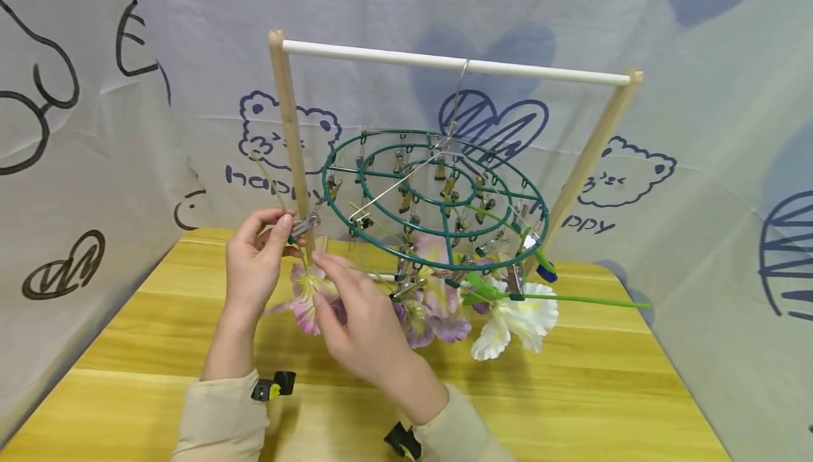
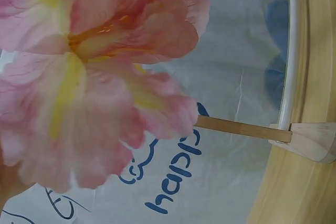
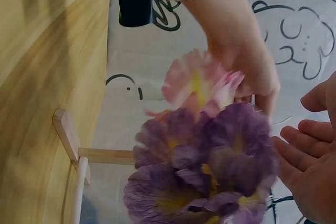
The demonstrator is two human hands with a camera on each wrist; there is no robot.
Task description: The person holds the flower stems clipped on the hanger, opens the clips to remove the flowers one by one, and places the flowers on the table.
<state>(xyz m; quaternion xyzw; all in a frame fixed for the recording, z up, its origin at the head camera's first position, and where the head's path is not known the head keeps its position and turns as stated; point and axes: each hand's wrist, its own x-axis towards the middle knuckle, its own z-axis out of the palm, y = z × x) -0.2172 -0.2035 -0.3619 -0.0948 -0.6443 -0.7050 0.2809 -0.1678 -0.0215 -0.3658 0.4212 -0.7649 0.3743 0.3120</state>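
Observation:
At the left side of the round green clip hanger (image 1: 444, 250), my left hand (image 1: 250, 268) pinches a metal clip (image 1: 306, 225) with dark green tips. A thin stem rises above those fingers, and a pink artificial flower (image 1: 307, 300) hangs head-down below them. That pink bloom (image 2: 94, 93) fills much of the left wrist view. My right hand (image 1: 365, 317) is beside the flower with loosely extended fingers, holding nothing visible. In the right wrist view, purple flowers (image 3: 205, 166) hang close to the right hand (image 3: 315, 163). Whether the clip grips the stem is unclear.
The hanger hooks over a white bar (image 1: 406, 58) between wooden posts (image 1: 288, 116). Purple flowers (image 1: 438, 324) and a white flower (image 1: 517, 321) hang beneath it among several clips. A green stem (image 1: 597, 301) sticks out right. Below is a wood-grain table (image 1: 571, 391).

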